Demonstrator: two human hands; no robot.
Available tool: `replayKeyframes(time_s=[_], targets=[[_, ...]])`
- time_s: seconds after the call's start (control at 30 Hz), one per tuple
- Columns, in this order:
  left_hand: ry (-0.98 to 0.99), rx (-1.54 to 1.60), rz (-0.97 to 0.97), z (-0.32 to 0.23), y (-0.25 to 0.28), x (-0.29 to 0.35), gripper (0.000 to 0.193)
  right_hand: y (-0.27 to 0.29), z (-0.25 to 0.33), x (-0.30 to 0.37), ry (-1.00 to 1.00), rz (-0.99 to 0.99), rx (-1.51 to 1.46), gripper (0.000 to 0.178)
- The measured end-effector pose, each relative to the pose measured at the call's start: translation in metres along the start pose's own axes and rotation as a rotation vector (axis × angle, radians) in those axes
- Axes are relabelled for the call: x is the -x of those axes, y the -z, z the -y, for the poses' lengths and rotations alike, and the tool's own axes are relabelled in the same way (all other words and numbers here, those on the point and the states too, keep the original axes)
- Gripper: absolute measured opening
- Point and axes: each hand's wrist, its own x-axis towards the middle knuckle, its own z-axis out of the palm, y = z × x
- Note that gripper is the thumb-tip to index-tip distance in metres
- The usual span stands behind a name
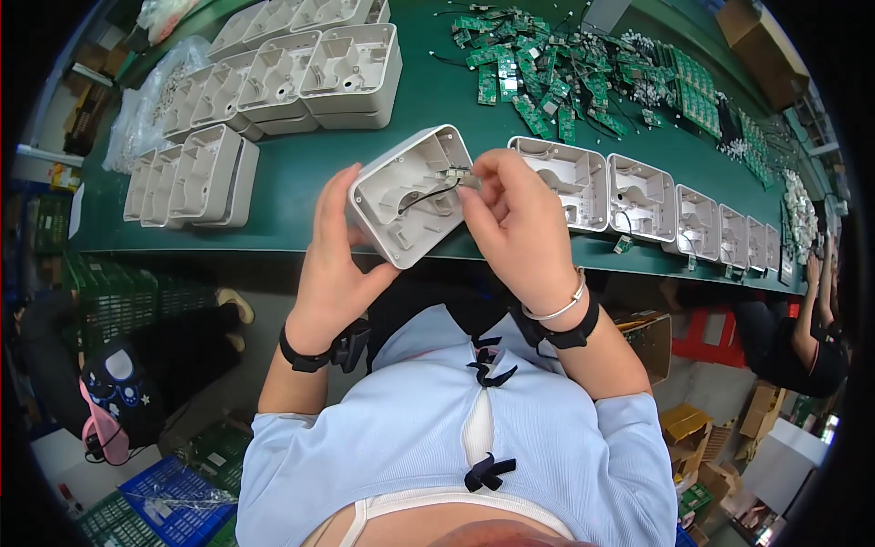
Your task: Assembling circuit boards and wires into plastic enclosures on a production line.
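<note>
A white plastic housing (421, 219) is tilted up at the table's front edge, its hollow inside facing me. My left hand (335, 251) grips its left side, thumb at the lower corner and fingers along the outer wall. At the housing's right rim, my right hand (519, 214) pinches a small circuit board (453, 173) between thumb and forefinger. From that board a black cable (427, 194) runs down into the housing. The fingertips partly hide the board.
Stacks of white housings (351, 73) stand at the back left. A row of housings (643, 193) with small boards hanging from cables lines the right front edge. Green circuit boards (547, 82) lie heaped at the back. A person (793, 337) sits at far right, another person (137, 383) at left.
</note>
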Motion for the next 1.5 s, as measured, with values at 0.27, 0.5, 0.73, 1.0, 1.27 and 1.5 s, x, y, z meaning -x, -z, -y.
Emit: replayKeyframes(time_s=[0.27,0.5,0.73,1.0,1.27,1.5], targets=[[0.001,-0.08,0.014,0.005,0.005,-0.001,0.115,0.0,-0.011,-0.012,0.53,-0.173,0.545,0.028],[0.137,-0.037,0.006,-0.005,0.007,-0.001,0.115,0.007,0.0,-0.003,0.615,0.083,0.385,0.029],[-0.128,0.091,-0.031,0.02,-0.007,0.001,0.116,-0.007,-0.001,-0.001,0.588,0.138,0.24,0.032],[0.063,0.239,0.04,0.012,-0.004,0.003,0.116,-0.005,-0.005,0.004,0.524,0.127,0.158,0.03],[0.133,0.368,0.065,0.004,-0.001,-0.001,0.12,-0.006,-0.016,0.018,0.461,0.214,0.066,0.025],[0.176,0.446,0.084,0.008,0.003,-0.002,0.117,-0.008,-0.018,0.023,0.516,0.238,0.081,0.023]])
